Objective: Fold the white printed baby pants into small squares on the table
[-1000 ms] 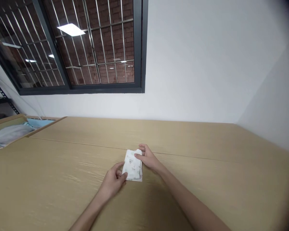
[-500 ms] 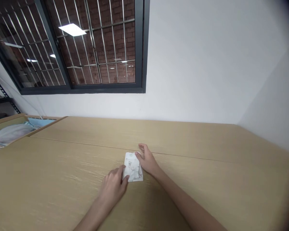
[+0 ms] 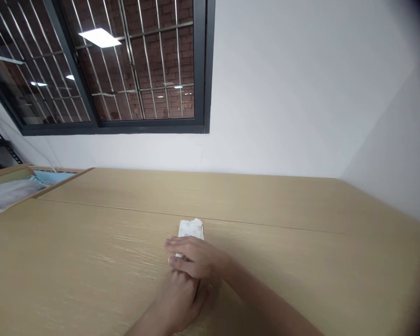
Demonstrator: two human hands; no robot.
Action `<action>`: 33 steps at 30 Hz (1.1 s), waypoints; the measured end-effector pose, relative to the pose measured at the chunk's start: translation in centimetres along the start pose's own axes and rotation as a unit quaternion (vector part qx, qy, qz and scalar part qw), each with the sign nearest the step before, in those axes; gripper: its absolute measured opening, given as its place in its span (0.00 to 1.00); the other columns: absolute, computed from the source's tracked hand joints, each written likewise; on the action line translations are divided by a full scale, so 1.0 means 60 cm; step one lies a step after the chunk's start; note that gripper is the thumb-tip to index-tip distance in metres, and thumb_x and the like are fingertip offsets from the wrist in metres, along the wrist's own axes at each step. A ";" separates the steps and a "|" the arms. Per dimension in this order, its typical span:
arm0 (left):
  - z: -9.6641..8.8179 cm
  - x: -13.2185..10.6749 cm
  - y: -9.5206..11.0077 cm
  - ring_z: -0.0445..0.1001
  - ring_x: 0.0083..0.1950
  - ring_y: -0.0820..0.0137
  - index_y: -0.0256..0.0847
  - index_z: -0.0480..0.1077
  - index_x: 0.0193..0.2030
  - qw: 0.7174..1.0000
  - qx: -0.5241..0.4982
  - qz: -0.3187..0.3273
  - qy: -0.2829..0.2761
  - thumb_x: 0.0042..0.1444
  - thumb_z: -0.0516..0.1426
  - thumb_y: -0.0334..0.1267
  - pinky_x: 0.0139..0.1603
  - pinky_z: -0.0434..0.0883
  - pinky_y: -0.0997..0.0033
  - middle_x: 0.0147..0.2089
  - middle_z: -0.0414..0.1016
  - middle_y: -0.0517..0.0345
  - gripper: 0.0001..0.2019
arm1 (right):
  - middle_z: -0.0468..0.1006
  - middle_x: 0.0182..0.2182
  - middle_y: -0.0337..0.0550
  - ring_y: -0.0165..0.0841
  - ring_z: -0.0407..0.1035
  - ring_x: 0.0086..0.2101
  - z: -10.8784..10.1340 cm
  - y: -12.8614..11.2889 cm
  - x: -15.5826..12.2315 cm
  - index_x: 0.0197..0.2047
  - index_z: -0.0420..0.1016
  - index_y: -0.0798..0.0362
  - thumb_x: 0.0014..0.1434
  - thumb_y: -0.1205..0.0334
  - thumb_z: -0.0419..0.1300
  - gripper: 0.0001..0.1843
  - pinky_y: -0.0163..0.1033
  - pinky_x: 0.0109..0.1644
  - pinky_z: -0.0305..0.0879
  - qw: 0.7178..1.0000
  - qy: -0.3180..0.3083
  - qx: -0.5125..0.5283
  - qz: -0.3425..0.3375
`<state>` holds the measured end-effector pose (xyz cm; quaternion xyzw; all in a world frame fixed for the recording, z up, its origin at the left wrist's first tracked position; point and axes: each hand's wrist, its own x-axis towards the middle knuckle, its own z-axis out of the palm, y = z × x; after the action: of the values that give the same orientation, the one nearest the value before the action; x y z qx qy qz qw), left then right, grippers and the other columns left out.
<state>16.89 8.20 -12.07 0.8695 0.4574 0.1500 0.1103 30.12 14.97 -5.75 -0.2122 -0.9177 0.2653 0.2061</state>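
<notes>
The right hand (image 3: 196,257) is moving across the folded white cloth (image 3: 191,228) on the wooden table (image 3: 91,261), pressing flat over its near end, while the left hand (image 3: 177,298) is drawing back below, its grip unclear.

A folded white cloth (image 3: 191,228) lies on the pale wooden tabletop (image 3: 266,200)

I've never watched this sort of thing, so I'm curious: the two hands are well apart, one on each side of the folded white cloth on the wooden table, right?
Not quite: the head view shows the hands are not apart. The right hand lies across the left hand, its fingers over the near end of the folded white cloth. The cloth is indeed on the wooden table.
</notes>
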 end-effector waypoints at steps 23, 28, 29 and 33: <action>0.019 -0.005 -0.009 0.53 0.75 0.47 0.37 0.52 0.74 0.998 0.047 0.018 0.027 0.64 0.53 0.44 0.73 0.62 0.45 0.75 0.55 0.47 0.33 | 0.50 0.73 0.49 0.43 0.42 0.72 0.009 0.138 -0.022 0.74 0.53 0.52 0.75 0.50 0.40 0.30 0.58 0.74 0.43 0.976 0.014 -0.205 0.071; 0.022 -0.002 -0.012 0.54 0.75 0.47 0.36 0.53 0.73 0.996 0.068 0.023 0.043 0.65 0.52 0.44 0.71 0.65 0.46 0.75 0.54 0.48 0.32 | 0.47 0.74 0.47 0.42 0.40 0.72 0.005 0.155 -0.028 0.75 0.50 0.51 0.75 0.45 0.37 0.32 0.54 0.74 0.42 0.975 0.034 -0.192 0.108; 0.022 -0.002 -0.013 0.54 0.75 0.47 0.37 0.52 0.74 0.996 0.070 0.025 0.045 0.65 0.52 0.43 0.71 0.65 0.46 0.76 0.53 0.48 0.32 | 0.47 0.74 0.47 0.42 0.40 0.72 0.006 0.158 -0.029 0.75 0.50 0.51 0.75 0.45 0.37 0.32 0.54 0.74 0.43 0.975 0.038 -0.189 0.112; 0.026 -0.001 -0.019 0.53 0.75 0.48 0.37 0.53 0.73 0.996 0.062 0.027 0.050 0.66 0.52 0.42 0.71 0.64 0.46 0.76 0.51 0.49 0.31 | 0.51 0.73 0.51 0.43 0.44 0.71 0.010 0.163 -0.030 0.74 0.52 0.55 0.75 0.49 0.40 0.31 0.53 0.73 0.45 0.975 0.061 -0.182 0.112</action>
<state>16.53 8.71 -13.91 0.8782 0.4470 0.1677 0.0289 34.04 21.35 -12.30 -0.3629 -0.9069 0.1018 0.1883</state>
